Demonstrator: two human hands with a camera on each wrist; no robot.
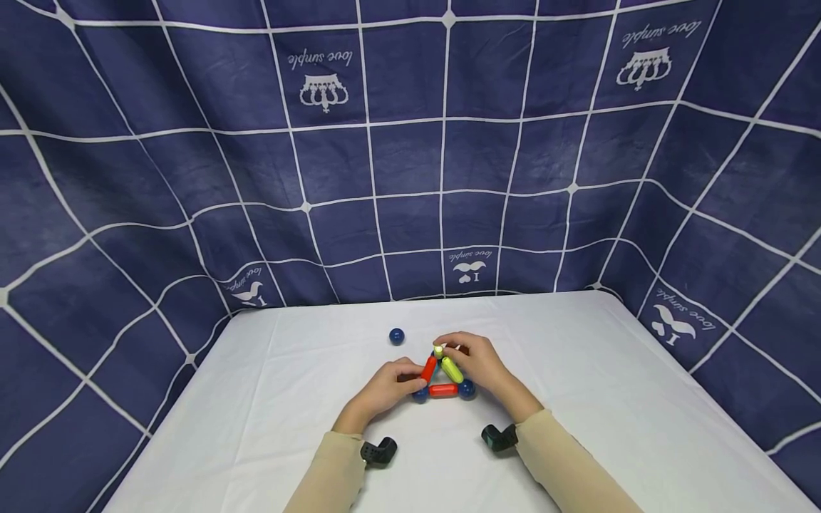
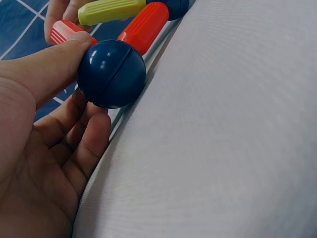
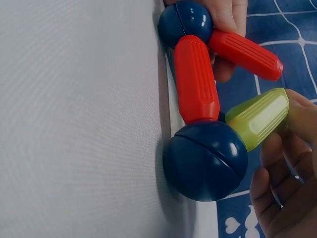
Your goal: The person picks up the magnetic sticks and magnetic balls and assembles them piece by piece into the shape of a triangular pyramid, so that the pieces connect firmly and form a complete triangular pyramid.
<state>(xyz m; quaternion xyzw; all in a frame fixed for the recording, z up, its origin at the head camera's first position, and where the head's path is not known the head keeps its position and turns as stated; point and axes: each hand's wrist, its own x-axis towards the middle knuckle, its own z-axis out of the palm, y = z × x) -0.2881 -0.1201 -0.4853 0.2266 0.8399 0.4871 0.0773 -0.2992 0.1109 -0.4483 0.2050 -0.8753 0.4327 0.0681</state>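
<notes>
Blue balls and coloured rods form a triangle on the white table. A red rod (image 1: pixel 443 390) joins the left blue ball (image 2: pixel 111 74) to the right blue ball (image 3: pixel 205 161). Another red rod (image 3: pixel 247 55) rises from the left ball, and a yellow-green rod (image 1: pixel 452 370) slants up from the right one. My left hand (image 1: pixel 391 388) pinches the slanted red rod near the left ball, thumb on top. At the far corner, my right hand (image 1: pixel 477 360) pinches a second yellow-green rod (image 1: pixel 439 351), seen end-on; a blue ball below it is mostly hidden.
A loose blue ball (image 1: pixel 397 336) lies behind the triangle on the white tablecloth (image 1: pixel 288 399). Blue curtains (image 1: pixel 410 164) with white grid lines stand along the back and sides. Black wrist devices (image 1: pixel 380 452) sit at both sleeves.
</notes>
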